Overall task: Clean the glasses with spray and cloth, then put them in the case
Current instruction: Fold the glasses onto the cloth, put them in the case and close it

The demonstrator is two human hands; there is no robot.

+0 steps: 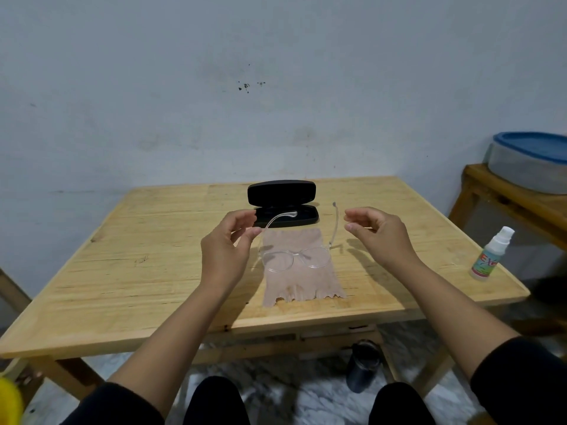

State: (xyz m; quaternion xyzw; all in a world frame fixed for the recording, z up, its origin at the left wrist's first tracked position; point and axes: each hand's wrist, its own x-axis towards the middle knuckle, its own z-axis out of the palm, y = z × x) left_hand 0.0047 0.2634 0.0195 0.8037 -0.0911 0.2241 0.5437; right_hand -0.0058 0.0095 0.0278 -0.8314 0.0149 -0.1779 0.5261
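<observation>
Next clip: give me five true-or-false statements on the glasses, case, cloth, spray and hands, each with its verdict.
1. The case is open. True.
2. The glasses lie inside the case. False: they are over the cloth, in front of the case.
3. The left hand pinches a temple of the glasses. True.
4. The spray is in the right hand. False: it stands by the right edge of the table, apart from the hand.
5. The glasses are folded. False: both temples are spread open.
</observation>
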